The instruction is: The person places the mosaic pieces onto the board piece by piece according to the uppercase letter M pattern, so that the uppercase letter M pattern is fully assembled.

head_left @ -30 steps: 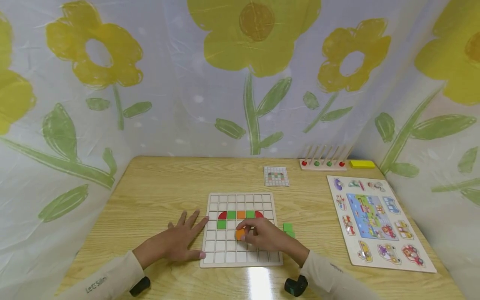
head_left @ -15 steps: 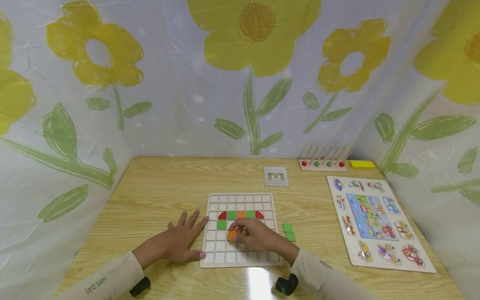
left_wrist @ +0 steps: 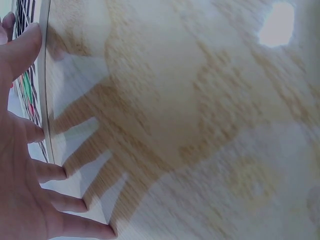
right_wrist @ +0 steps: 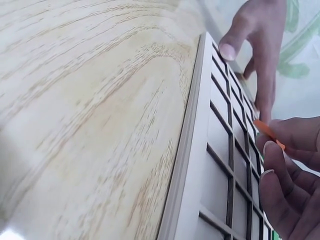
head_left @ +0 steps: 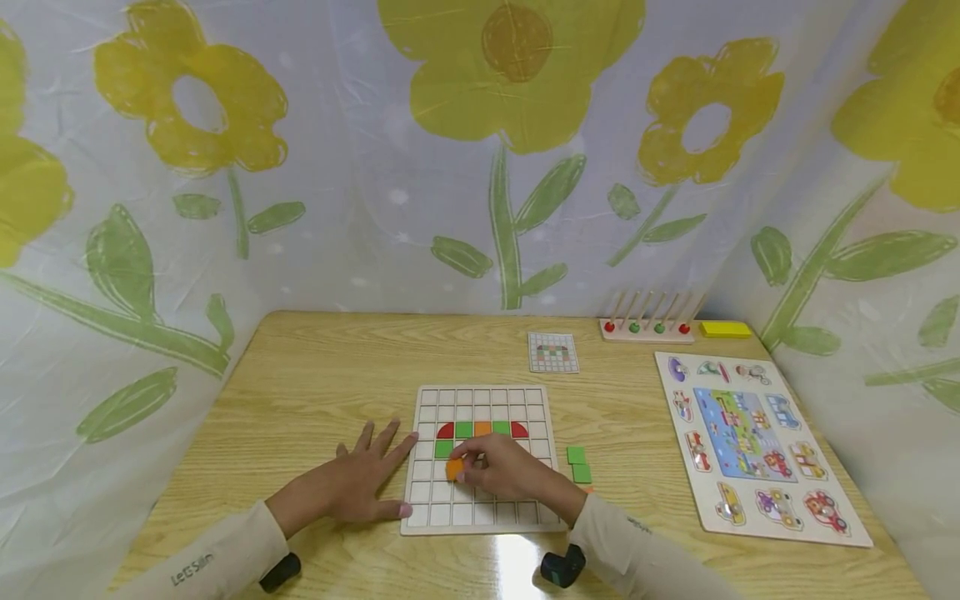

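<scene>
Person in matching lt. beige long sleeves, L sleeve [head_left: 213,554] & R sleeve [head_left: 637,546], both plain cloth w/ a few soft creases, ending approx. at the wrist. Dark lettering [head_left: 192,569] printed along L one, starts w/ "Let", rest hard to read. R one has a smaller dark mark [head_left: 639,524] on its far side, illegible. Small blk. device [head_left: 280,573] at near side of L cuff, stubby w/ rounded corners; 2nd blk. gadget [head_left: 562,567] by R cuff, chunky & bent-looking. L hand [head_left: 367,475] & R hand [head_left: 506,471] bare.
</scene>
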A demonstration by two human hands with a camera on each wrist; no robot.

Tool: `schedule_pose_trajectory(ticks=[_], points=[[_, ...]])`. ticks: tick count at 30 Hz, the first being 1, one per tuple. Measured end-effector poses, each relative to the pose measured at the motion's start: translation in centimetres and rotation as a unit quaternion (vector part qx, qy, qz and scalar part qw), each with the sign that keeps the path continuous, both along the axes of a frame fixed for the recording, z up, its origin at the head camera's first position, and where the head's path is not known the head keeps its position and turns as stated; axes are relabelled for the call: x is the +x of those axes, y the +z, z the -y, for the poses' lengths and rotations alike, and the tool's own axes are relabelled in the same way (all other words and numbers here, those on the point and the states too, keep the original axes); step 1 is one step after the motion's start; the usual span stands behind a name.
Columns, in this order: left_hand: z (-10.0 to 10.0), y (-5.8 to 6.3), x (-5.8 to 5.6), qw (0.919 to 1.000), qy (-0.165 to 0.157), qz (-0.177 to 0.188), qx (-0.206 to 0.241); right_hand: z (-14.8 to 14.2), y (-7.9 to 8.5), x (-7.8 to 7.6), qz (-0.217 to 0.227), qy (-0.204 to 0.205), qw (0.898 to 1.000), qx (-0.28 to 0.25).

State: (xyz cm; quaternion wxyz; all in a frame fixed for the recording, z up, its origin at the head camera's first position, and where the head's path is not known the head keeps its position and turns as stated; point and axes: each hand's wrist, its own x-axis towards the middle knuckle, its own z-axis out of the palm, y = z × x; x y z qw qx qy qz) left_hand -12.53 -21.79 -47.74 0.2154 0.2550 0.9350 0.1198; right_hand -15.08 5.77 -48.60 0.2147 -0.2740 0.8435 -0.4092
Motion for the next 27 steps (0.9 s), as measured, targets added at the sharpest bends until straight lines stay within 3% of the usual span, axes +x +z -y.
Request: schedule_pose_trajectory(ticks=[14, 27], points=[[-0.1, 0.1, 0.1, 1.0000, 0.000, 0.002, 0.003, 0.8, 0.0, -0.6, -0.015, 0.022, 0.999, 0.018], [0.0, 0.0, 0.0, 1.0000, -0.005, -0.003, 0.001, 2.3, -0.4, -0.8, -0.036, -0.002, 0.998, 0.057]])
